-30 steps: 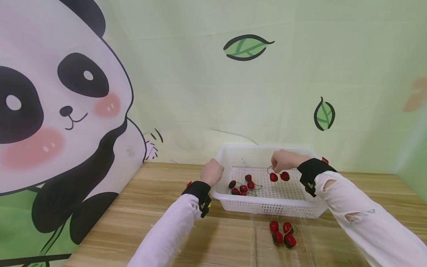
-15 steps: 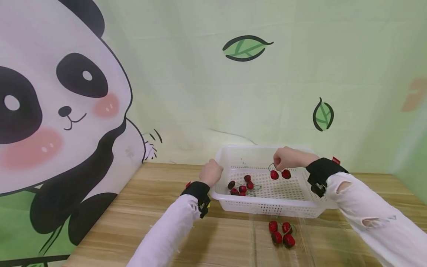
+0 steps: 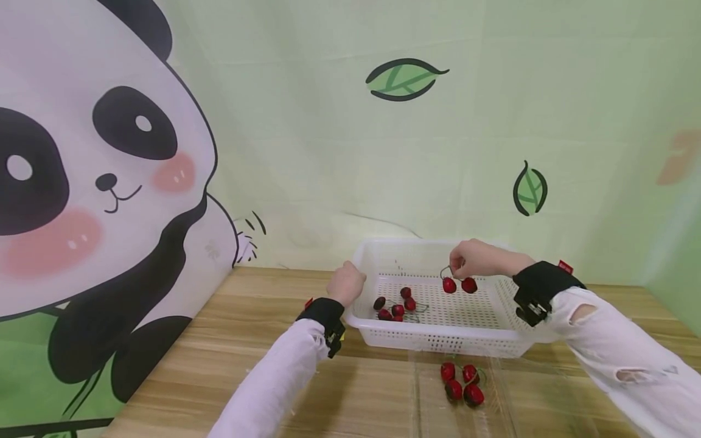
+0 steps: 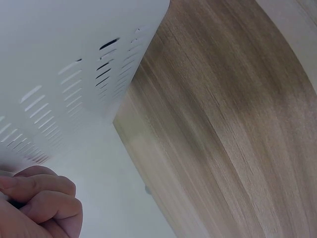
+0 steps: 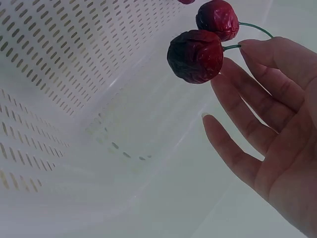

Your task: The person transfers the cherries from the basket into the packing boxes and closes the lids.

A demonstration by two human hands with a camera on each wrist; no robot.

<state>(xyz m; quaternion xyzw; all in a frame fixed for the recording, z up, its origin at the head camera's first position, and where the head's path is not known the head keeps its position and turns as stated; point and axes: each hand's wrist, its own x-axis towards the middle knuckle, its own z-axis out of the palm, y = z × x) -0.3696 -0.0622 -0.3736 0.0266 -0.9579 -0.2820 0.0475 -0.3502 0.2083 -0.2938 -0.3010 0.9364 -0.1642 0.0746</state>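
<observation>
Picking seems underway: right hand (image 3: 476, 258) pinches two cherries (image 5: 196, 58) by their stems (image 5: 232, 47); left hand (image 3: 346, 284) grips the basket (image 3: 446, 328) at nine o'clock. Next likely needs gentle carrying.

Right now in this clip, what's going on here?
A person's right hand pinches two cherries by their stems over a white basket, while the left hand grips the basket's left end. More cherries lie inside the basket, toward the left. On its near side, four cherries sit in a clear plastic box on the wooden table.
</observation>
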